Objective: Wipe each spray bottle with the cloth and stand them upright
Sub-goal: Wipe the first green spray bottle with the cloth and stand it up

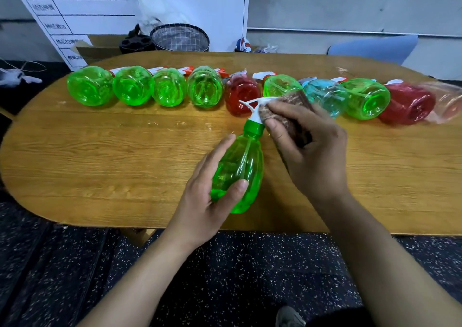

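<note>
Near the desk's front edge: green bottle [237, 169] held tilted above the desk [100, 151].
Left hand [207, 196]: grip wrapped round the bottle's body.
Right hand [307, 146]: pinching cloth [282, 111] against the white sprayer.
Risk: hard rubbing could twist the bottle loose, knocking the lying row behind.

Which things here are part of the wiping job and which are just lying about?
Part of the job:
- translucent green plastic spray bottle, gripped by left hand
- brown cloth, held by right hand
- row of lying bottles

Lying about:
- dark mesh basket
- cardboard box
</note>
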A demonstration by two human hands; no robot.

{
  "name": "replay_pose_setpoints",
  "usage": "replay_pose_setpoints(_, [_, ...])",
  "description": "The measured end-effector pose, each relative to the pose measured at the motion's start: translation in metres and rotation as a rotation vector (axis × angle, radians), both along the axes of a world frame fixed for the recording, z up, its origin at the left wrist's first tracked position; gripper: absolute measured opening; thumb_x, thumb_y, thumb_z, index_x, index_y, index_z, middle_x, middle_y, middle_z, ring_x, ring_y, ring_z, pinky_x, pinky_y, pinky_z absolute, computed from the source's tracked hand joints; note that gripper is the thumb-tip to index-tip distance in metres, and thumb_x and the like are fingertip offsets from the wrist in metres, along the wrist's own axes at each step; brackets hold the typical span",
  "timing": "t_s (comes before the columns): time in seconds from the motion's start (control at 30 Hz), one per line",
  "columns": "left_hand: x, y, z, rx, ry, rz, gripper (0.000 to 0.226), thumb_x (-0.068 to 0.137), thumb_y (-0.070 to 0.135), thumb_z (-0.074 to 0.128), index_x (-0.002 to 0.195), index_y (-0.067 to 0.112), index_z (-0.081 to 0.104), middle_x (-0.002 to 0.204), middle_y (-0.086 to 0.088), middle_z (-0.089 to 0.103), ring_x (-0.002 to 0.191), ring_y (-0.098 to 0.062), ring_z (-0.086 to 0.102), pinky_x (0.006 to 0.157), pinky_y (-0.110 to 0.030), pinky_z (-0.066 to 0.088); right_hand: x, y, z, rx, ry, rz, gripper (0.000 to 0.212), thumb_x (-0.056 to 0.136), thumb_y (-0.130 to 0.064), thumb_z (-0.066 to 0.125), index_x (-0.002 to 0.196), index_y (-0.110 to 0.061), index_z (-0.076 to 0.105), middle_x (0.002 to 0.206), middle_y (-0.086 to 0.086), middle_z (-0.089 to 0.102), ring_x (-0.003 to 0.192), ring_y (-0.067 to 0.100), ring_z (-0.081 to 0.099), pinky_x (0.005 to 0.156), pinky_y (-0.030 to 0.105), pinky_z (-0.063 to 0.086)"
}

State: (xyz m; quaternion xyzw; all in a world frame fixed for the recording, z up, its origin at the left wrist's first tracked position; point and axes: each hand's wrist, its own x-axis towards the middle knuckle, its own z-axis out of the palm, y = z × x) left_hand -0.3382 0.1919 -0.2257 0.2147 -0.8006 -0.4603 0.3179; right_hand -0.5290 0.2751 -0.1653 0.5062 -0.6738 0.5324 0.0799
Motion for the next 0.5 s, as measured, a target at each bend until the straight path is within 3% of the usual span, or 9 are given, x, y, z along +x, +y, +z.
replay_pose_setpoints(0.1, [0.001, -0.001, 0.0, 0.002, 0.004, 0.006, 0.075, 0.1, 0.068, 0.053, 0.165, 0.036, 0.031, 0.168, 0.028, 0.034, 0.158, -0.001, 0.03, 0.126, -0.023, 0.028, 0.002, 0.003, -0.003, 0.036, 0.059, 0.126, 0.025, 0.097, -0.022, 0.078, 0.121, -0.015, 0.078, 0.116, 0.0, 0.075, 0.108, 0.008, 0.07, 0.094, 0.023, 0.053])
replay_pose_setpoints(0.27, [-0.002, 0.001, 0.003, -0.039, -0.003, -0.001, 0.068, 0.1, 0.053, 0.06, 0.161, 0.042, 0.032, 0.164, 0.031, 0.035, 0.156, 0.001, 0.032, 0.122, -0.013, 0.027, -0.009, -0.002, 0.0, -0.055, -0.065, -0.061, 0.025, 0.099, -0.025, 0.076, 0.123, -0.018, 0.078, 0.117, -0.001, 0.075, 0.109, 0.008, 0.07, 0.096, 0.024, 0.053])
replay_pose_setpoints(0.4, [-0.004, -0.001, 0.003, -0.027, 0.02, 0.007, 0.067, 0.1, 0.049, 0.061, 0.16, 0.042, 0.034, 0.163, 0.032, 0.038, 0.156, 0.0, 0.034, 0.123, -0.017, 0.029, 0.002, -0.005, -0.001, 0.002, 0.006, 0.067, 0.023, 0.097, -0.022, 0.078, 0.119, -0.018, 0.079, 0.113, -0.003, 0.075, 0.106, 0.004, 0.07, 0.093, 0.02, 0.052])
replay_pose_setpoints(0.5, [-0.006, -0.002, 0.005, -0.036, -0.001, 0.002, 0.066, 0.1, 0.05, 0.061, 0.159, 0.046, 0.033, 0.161, 0.038, 0.036, 0.155, 0.003, 0.033, 0.12, -0.013, 0.028, -0.001, -0.009, -0.001, -0.038, -0.007, 0.033, 0.022, 0.098, -0.025, 0.077, 0.119, -0.018, 0.08, 0.113, -0.001, 0.076, 0.105, 0.009, 0.072, 0.091, 0.027, 0.056])
